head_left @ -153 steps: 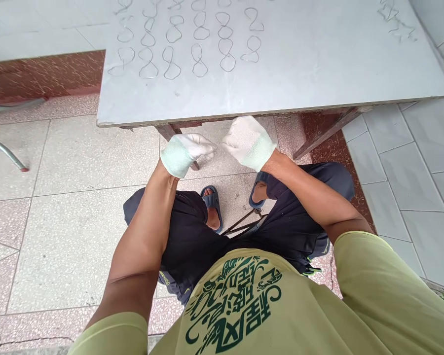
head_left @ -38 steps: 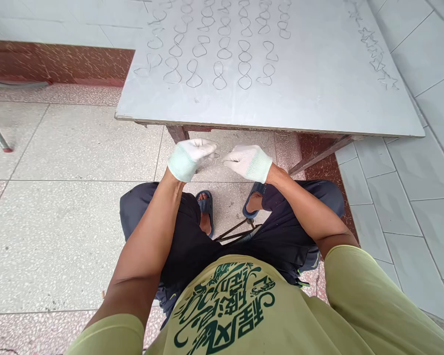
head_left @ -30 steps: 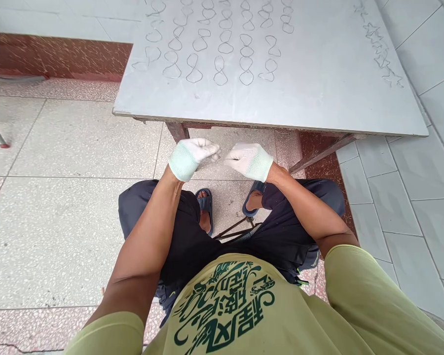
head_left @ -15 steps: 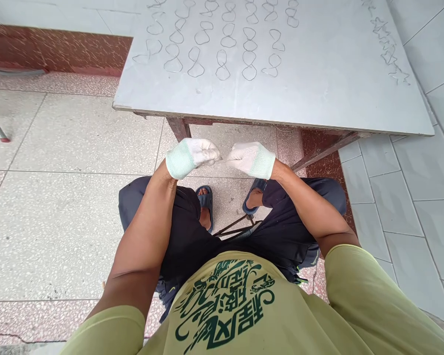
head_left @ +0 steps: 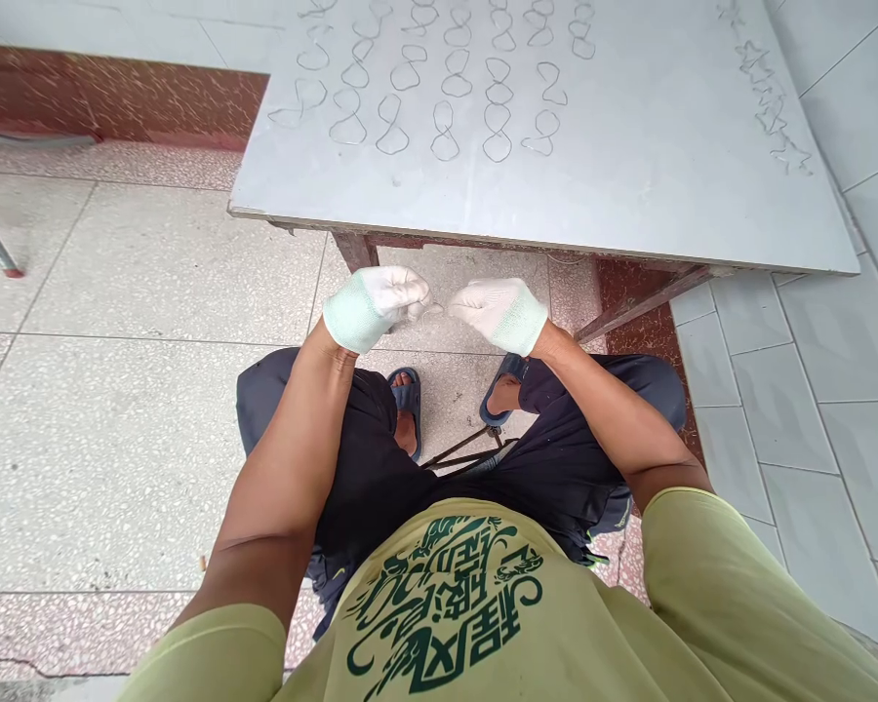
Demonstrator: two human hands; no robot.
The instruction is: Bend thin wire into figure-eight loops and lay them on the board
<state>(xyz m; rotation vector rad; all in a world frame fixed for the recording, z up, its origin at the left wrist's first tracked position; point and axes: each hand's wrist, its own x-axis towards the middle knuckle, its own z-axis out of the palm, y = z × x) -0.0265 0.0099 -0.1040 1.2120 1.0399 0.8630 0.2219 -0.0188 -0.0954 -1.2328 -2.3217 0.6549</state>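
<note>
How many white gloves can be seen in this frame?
2: one on the left hand, the other on the right hand, both on the wearer's side of the table. The space beneath the table is partly hidden.

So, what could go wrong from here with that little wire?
The gloved left hand has a thin wire at its fingertips, above the speckled floor; if it slipped, it might be hard to spot down there. The front edge of the table is close by, so a bump might shift the wire shapes on top. The sandals are open-toed, so a dropped wire could perhaps scratch.
</note>
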